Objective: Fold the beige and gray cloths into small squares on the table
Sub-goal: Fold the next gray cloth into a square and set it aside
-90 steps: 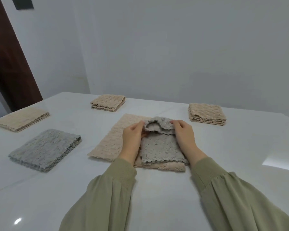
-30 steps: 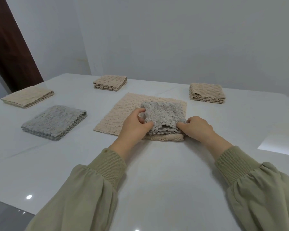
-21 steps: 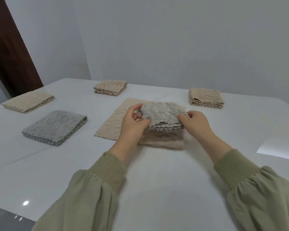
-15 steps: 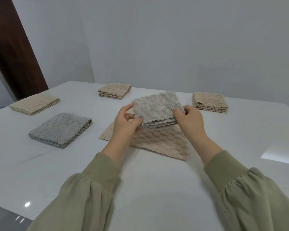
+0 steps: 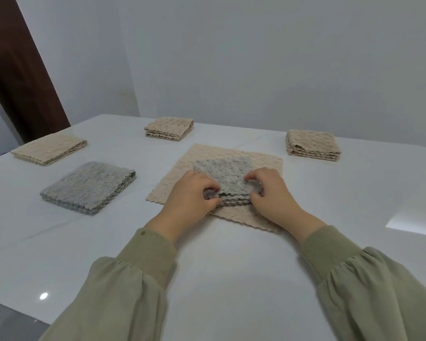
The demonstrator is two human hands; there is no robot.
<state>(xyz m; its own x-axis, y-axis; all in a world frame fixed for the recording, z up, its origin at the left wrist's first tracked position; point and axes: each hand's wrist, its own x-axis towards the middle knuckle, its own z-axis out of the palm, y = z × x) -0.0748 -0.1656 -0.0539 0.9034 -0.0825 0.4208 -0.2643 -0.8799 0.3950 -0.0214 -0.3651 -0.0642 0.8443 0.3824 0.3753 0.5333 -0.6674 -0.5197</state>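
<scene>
A small folded gray cloth lies on top of a larger beige cloth spread flat on the white table. My left hand pinches the gray cloth's near left corner, fingers curled over its stacked edges. My right hand pinches its near right corner the same way. The gray cloth's near edge shows several layers between my two hands.
A folded gray cloth lies to the left. Folded beige cloths sit at the far left, back centre and back right. A dark wooden door frame stands behind the table's left corner.
I finished folding the gray cloth, lifted it off the beige cloth with both hands, and have now brought it back down onto the beige cloth.
</scene>
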